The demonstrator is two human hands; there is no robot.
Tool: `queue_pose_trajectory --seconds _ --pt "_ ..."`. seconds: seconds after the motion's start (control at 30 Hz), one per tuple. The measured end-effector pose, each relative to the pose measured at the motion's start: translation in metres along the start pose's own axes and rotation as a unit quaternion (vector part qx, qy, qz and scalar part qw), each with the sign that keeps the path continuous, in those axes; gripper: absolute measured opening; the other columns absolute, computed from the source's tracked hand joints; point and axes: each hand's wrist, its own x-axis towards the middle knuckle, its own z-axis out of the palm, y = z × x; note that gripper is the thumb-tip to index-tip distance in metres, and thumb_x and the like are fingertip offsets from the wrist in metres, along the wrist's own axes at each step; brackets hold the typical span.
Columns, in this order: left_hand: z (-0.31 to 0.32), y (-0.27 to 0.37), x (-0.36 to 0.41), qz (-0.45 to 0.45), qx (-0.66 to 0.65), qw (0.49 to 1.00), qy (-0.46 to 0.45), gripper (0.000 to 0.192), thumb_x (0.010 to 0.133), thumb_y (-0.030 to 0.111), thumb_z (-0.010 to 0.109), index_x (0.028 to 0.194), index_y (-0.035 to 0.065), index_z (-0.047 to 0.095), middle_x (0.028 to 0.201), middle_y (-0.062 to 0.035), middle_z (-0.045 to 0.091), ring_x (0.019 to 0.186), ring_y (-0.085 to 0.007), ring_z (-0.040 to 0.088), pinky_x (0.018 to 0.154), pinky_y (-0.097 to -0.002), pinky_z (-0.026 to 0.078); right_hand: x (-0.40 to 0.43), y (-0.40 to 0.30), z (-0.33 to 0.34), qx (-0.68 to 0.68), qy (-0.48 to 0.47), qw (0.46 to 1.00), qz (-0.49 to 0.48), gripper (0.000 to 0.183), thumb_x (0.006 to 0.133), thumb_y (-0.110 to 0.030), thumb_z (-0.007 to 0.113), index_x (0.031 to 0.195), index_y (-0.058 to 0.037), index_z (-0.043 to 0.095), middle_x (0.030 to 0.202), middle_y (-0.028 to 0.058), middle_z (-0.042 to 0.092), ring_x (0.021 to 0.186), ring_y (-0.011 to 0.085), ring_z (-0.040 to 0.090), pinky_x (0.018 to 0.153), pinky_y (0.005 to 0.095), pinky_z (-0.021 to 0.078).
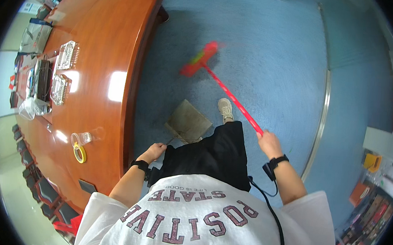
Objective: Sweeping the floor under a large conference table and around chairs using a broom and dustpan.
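My right hand [269, 143] is closed around the upper end of a red broom handle [234, 99]. The handle runs up and left to a broom head [199, 59] in red and yellow-green, blurred, over the blue floor; whether its bristles touch the floor I cannot tell. At the table's side, my left hand [156, 151] grips a thin dark handle that leads toward a worn, greyish dustpan [189, 118]. The dustpan lies at the floor, left of my shoe [225, 108]. My trousers partly hide the handle's lower part.
A long polished wooden table [116, 48] runs along the left, bearing clear glass trays [66, 55], a plastic cup [85, 137] and a roll of yellow tape [80, 154]. A table leg [163, 14] stands near its far end. Glass panels with a metal rail [321, 121] line the right.
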Motion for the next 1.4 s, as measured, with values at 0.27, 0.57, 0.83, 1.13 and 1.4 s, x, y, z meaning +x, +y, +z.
queue_pose_trajectory --seconds 0.27,0.57,0.83,1.13,1.4 --pt "0.025 -0.015 0.001 -0.06 -0.083 0.992 0.079 0.035 0.075 0.028 0.041 0.091 -0.0003 0.053 0.083 -0.0216 0.055 0.086 -0.0324 0.052 0.076 -0.0335 0.039 0.17 -0.137 -0.043 -0.138 -0.022 0.909 -0.393 0.028 0.074 -0.028 0.047 0.065 -0.0038 0.058 0.069 0.0152 0.057 0.065 0.0298 0.056 0.056 0.0392 0.0444" --pt "0.102 -0.016 0.005 -0.155 -0.276 0.931 0.18 0.034 0.076 0.03 0.042 0.082 -0.0023 0.053 0.074 -0.0228 0.054 0.074 -0.0302 0.054 0.067 -0.0345 0.04 0.274 -0.256 0.0 -0.335 -0.06 0.736 -0.585 0.017 0.074 -0.015 0.042 0.075 -0.0046 0.056 0.07 0.0104 0.059 0.064 0.0229 0.059 0.053 0.0344 0.0463" --pt "0.096 0.027 0.039 -0.195 -0.372 0.895 0.15 0.03 0.076 0.029 0.042 0.069 0.0021 0.051 0.05 -0.0038 0.044 0.043 -0.0145 0.045 0.039 -0.0276 0.039 0.342 -0.307 0.021 -0.354 -0.072 0.803 -0.474 0.019 0.075 -0.013 0.04 0.087 -0.0062 0.054 0.079 0.0086 0.06 0.073 0.0219 0.058 0.06 0.0339 0.0468" --pt "0.078 0.037 0.047 -0.198 -0.383 0.896 0.101 0.032 0.077 0.032 0.041 0.075 0.0017 0.054 0.054 -0.0035 0.046 0.047 -0.015 0.048 0.042 -0.0273 0.043 0.421 -0.315 -0.028 -0.343 -0.059 0.875 -0.336 0.024 0.077 -0.023 0.043 0.095 -0.0094 0.051 0.089 0.0066 0.058 0.081 0.0221 0.057 0.062 0.0346 0.0461" --pt "0.052 0.051 0.058 -0.196 -0.316 0.923 0.098 0.032 0.078 0.032 0.042 0.075 0.0025 0.054 0.053 -0.0031 0.046 0.046 -0.0143 0.047 0.043 -0.0272 0.041 0.466 -0.273 -0.085 -0.247 -0.007 0.947 -0.203 0.03 0.08 -0.032 0.041 0.095 -0.0083 0.049 0.088 0.0097 0.057 0.082 0.025 0.055 0.068 0.0365 0.0435"
